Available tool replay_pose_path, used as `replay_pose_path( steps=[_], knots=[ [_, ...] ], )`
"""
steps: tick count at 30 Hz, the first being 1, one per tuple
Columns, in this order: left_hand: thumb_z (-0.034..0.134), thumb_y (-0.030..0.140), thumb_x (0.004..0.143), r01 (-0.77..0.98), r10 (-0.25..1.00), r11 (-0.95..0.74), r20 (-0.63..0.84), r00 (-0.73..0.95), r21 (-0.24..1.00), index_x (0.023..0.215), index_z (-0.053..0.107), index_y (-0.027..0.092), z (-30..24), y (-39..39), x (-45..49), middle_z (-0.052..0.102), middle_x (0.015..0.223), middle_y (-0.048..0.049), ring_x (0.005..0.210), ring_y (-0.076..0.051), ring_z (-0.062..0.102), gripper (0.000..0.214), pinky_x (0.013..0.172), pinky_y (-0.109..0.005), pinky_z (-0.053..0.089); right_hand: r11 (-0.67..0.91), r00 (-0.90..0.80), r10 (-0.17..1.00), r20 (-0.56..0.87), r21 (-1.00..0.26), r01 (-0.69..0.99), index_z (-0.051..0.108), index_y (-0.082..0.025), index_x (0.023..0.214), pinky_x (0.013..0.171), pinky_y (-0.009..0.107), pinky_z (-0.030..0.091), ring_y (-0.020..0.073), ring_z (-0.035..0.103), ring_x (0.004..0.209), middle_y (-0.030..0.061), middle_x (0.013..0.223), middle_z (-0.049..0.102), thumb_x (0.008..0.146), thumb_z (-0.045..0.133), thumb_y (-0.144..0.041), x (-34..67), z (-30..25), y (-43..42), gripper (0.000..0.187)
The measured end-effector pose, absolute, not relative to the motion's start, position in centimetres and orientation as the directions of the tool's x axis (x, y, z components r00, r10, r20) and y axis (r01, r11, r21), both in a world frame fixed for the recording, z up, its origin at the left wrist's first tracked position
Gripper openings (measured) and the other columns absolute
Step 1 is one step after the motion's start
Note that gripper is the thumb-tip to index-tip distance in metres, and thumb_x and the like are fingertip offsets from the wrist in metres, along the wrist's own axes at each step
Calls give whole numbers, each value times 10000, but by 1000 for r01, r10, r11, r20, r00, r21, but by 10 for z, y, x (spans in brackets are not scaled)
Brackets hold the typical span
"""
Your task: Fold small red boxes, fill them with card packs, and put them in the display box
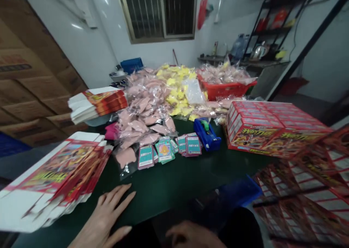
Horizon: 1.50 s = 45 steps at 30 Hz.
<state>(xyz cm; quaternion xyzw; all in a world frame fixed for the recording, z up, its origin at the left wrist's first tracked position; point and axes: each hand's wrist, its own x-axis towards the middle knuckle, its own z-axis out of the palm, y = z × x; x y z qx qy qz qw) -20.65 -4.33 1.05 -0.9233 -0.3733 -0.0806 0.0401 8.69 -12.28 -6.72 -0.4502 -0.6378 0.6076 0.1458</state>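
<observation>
Fingers (pixel 117 199) of the left hand (pixel 100 219) are spread wide over the dark green tabletop (pixel 163 193), holding nothing. At the bottom edge of the frame, the right hand (pixel 192 235) sits dim and half curled, too dark to show whether it holds anything. A blue plastic bin (pixel 240 191) lies just beyond it.

Closest to the left hand, at lower left, is a stack of flat printed cardboard box blanks (pixel 57 175) in red and white. More blanks (pixel 302 190) fan across the lower right. Further up the tabletop, near the middle of the frame, lie printed cards (pixel 165 150) beside a blue tape dispenser (pixel 207 133). Assembled red boxes (pixel 272 128) are piled at right.

Behind these, a heap of pink plastic-bagged items (pixel 143 121) runs into yellow bagged items (pixel 174 92), and a red basket (pixel 226 90) stands full of more bags at upper right. Cardboard cartons (pixel 32 70) are stacked along the left side.
</observation>
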Motion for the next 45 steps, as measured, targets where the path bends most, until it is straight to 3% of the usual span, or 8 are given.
replay_pose_path(
  steps=[4, 8, 16, 23, 27, 32, 38, 45],
  knots=[
    [502, 382, 846, 688, 697, -715, 201, 689, 121, 1250, 521, 286, 20, -42, -186, 497, 1341, -102, 1195, -275, 474, 416, 922, -431, 441, -44, -429, 892, -147, -970, 240, 635, -223, 1043, 681, 254, 504, 154, 659, 740, 12, 822, 698, 805, 586, -316, 127, -10, -123, 261],
    [523, 298, 846, 661, 670, -739, 243, 702, 129, 1215, 543, 226, 33, -25, -144, 455, 1340, -142, 1232, -305, 413, 376, 939, -478, 410, 235, -72, 957, 280, -606, 760, 553, -182, 1110, 931, 317, 425, 198, 546, 1098, 112, 1181, 566, 818, 507, -215, 169, 31, -79, 297],
    [718, 327, 703, 628, 624, -776, 209, 753, 54, 938, 641, 151, 53, 32, -69, 490, 1269, -146, 1185, -322, 431, 304, 920, -477, 404, 297, -286, 955, 82, -229, 927, 550, -172, 1055, 1019, 432, 300, 331, 354, 1281, 164, 1348, 417, 419, 771, -44, 180, 52, 29, 685],
    [544, 350, 857, 714, 709, -700, 129, 693, 12, 1054, 575, 148, 41, 57, -39, 579, 1124, -80, 1023, -214, 557, 284, 882, -447, 455, 301, -338, 933, -122, -245, 922, 542, -191, 922, 584, 265, 461, 148, 582, 585, -15, 717, 623, 546, 697, -110, 186, 45, 62, 414],
    [586, 335, 824, 746, 741, -665, 152, 654, 30, 995, 596, 135, 46, 53, -33, 595, 1067, -90, 1008, -236, 558, 263, 868, -456, 445, 328, -354, 927, -120, -195, 924, 554, -181, 865, 729, 353, 480, 243, 616, 850, 53, 942, 640, 487, 719, -130, 189, 41, 69, 415],
    [643, 372, 760, 689, 681, -719, 284, 675, 87, 983, 605, 173, 59, -5, -68, 564, 1169, -123, 1109, -284, 501, 301, 870, -433, 419, 279, -277, 960, 42, -78, 957, 563, -170, 1084, 970, 568, 300, 417, 283, 1308, 194, 1381, 385, 549, 726, -171, 181, 36, 46, 559],
    [559, 173, 818, 786, 529, -600, 811, 250, 149, 957, 583, 191, 90, -54, -203, 647, 1027, -92, 1055, -233, 558, 142, 876, -407, 419, 535, -369, 812, 451, -327, 779, 602, -202, 922, 770, 350, 469, 210, 625, 871, 76, 946, 665, 878, 459, -256, 107, 52, -9, 160],
    [558, 592, 728, 1000, 951, 4, 309, -13, 29, 1250, 528, 273, 108, -7, -315, 423, 1384, -154, 1234, -487, 338, 613, 806, -635, 379, 604, -486, 797, 359, -445, 661, 541, -178, 1111, 795, 242, 456, 144, 625, 898, 55, 993, 676, 911, 363, -183, -82, 115, 33, 268]
  ],
)
